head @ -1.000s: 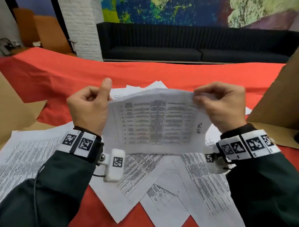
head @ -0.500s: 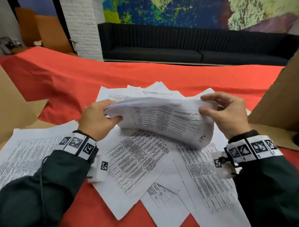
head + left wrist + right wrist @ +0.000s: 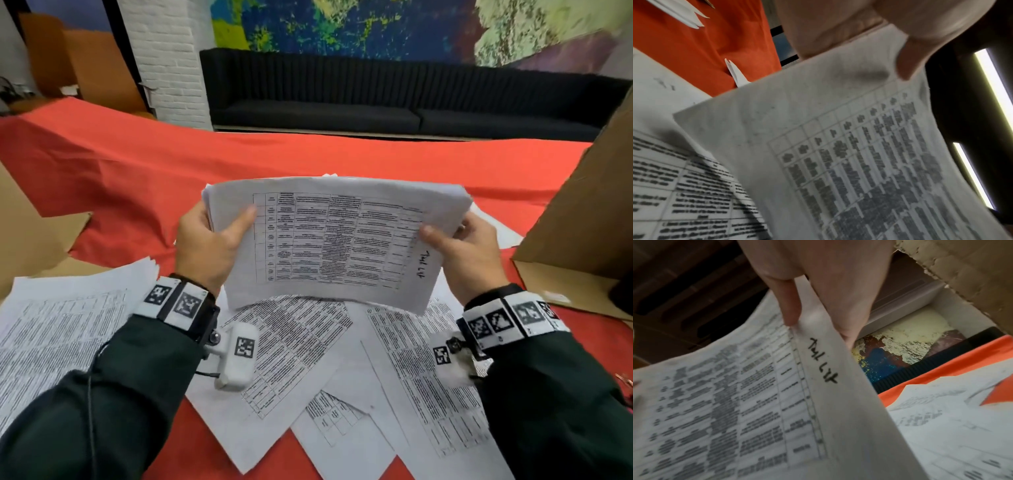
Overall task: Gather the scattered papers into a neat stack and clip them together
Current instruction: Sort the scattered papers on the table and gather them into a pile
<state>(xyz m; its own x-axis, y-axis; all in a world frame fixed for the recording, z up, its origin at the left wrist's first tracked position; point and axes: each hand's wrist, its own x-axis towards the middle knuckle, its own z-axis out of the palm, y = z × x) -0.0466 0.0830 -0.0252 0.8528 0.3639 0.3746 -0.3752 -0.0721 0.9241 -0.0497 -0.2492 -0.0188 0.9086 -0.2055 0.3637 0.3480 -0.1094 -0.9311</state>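
Note:
I hold a bundle of printed sheets (image 3: pixel 335 240) above the red tablecloth, its printed table facing me. My left hand (image 3: pixel 214 236) grips its left edge, thumb on top. My right hand (image 3: pixel 459 240) grips the right edge beside a handwritten note. In the left wrist view the bundle (image 3: pixel 838 129) is pinched under the thumb of the left hand (image 3: pixel 908 65). From the right wrist, the right hand (image 3: pixel 818 308) pinches the bundle (image 3: pixel 756 402) near the note. Loose papers (image 3: pixel 308 359) lie scattered on the cloth below. No clip is in view.
More sheets (image 3: pixel 58 335) lie at the left edge of the red cloth (image 3: pixel 239 161). Cardboard (image 3: pixel 589 219) stands at the right and another piece (image 3: pixel 30 233) at the left. A black sofa (image 3: pixel 376 96) sits beyond the table.
The bundle dipped toward the table half a second ago and has been lifted again, now facing me. Both hands shifted their grip to its side edges.

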